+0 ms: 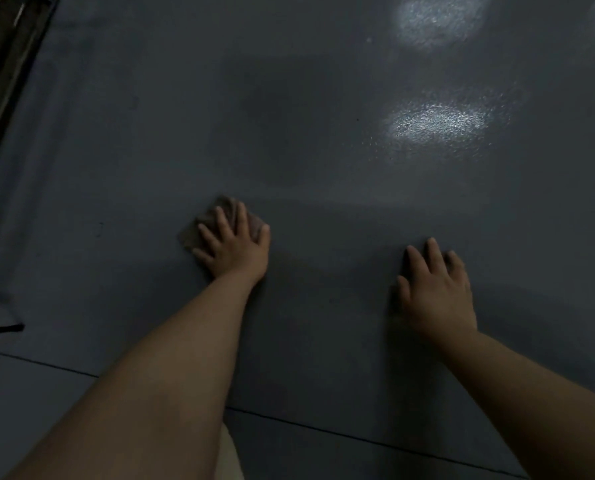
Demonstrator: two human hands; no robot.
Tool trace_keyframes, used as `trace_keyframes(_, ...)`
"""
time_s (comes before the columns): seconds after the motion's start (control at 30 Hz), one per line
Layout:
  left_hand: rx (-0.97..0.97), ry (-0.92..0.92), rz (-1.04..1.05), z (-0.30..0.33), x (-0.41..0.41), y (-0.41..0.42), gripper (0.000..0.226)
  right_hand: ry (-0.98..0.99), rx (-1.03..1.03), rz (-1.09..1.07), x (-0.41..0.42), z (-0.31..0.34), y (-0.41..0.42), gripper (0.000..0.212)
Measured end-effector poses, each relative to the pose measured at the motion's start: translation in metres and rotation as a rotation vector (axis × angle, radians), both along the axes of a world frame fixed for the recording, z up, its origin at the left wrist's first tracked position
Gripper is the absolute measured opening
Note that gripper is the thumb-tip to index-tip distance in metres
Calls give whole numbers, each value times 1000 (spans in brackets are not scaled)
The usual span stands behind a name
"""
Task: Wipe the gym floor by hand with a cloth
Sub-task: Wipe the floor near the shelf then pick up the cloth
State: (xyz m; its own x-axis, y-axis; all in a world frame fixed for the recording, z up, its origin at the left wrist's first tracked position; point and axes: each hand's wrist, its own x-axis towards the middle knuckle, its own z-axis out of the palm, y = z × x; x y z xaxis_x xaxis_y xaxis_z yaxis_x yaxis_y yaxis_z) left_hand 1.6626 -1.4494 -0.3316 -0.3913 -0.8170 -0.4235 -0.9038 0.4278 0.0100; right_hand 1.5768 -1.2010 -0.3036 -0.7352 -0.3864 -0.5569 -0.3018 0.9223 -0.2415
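Wiping underway: left hand (232,245) presses flat-fingered on the cloth (220,221); right hand (434,289) braces flat on the floor (323,150); next stroke probably needs steady pressure.

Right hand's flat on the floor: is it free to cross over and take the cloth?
Probably yes. Bare floor lies between the right hand and the cloth; only the left hand pressing on it is in the way.

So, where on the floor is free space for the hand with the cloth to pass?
The floor is bare ahead of the cloth under the left hand, up to the light patches, and between both hands. The right hand blocks the right; dark objects crowd the far left edge.
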Motion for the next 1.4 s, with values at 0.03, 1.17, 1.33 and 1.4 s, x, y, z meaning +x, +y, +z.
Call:
trace_keyframes(0.03, -6, 4, 27, 0, 8, 2, 64, -2, -1, -6, 0, 0, -1, 57)
trace_keyframes(1.17, 47, 55, -337, -1, 19, 158, 72, 19, -12, 79, 3, -5, 13, 57)
trace_keyframes(1.33, 39, 24, -606, -7, 16, 92, 68, 7, -6, 117, -1, -4, 16, 57)
trace_keyframes(1.4, 23, 14, -369, -6, 16, 59, 66, 8, -8, 132, -1, -5, 18, 57)
